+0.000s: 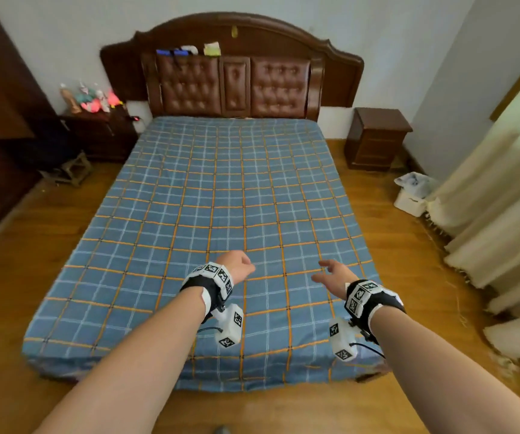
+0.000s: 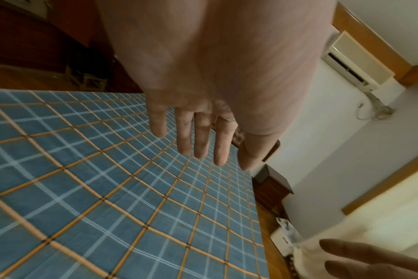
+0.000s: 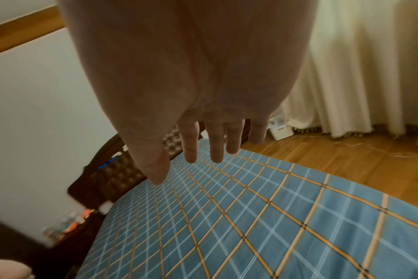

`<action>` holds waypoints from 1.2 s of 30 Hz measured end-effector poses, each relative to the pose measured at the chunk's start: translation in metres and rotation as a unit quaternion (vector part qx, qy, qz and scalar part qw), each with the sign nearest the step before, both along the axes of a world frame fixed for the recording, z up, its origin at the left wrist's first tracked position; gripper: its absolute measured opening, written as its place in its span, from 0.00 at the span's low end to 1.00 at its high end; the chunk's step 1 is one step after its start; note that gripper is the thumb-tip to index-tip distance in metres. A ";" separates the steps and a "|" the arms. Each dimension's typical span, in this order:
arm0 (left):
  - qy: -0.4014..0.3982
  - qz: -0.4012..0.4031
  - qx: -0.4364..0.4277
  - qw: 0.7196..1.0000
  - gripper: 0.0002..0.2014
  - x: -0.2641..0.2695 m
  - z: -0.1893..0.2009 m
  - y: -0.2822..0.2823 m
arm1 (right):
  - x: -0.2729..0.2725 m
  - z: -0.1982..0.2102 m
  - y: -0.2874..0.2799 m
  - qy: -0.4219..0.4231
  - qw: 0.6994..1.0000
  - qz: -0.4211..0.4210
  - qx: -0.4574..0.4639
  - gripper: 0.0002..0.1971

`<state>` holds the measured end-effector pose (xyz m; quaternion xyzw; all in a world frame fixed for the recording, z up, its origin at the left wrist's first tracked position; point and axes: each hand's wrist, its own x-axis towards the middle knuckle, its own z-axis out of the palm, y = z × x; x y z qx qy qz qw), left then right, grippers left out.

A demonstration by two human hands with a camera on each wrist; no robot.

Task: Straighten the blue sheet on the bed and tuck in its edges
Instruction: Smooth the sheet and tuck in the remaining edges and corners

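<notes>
Both hands, left (image 1: 236,265) and right (image 1: 334,275), hover with fingers (image 2: 204,136) spread, holding nothing, above the flat sheet (image 1: 221,195). Next, probably tucking the foot edge.

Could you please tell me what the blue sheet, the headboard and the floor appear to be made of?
Blue sheet: woven fabric, probably cotton; matte, with an orange and white check and soft creases.
Headboard: dark glossy wood frame; its brown button-tufted panels look like leather or an imitation, given the sheen.
Floor: warm, slightly shiny wood-look planks; solid wood or laminate cannot be told.
</notes>
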<state>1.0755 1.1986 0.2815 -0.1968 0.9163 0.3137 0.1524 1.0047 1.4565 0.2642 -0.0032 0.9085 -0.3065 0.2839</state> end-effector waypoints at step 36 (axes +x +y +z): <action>-0.024 0.268 -0.006 0.963 0.13 0.463 0.024 -0.759 | 0.304 -0.019 -0.901 0.000 0.900 0.431 0.071 0.36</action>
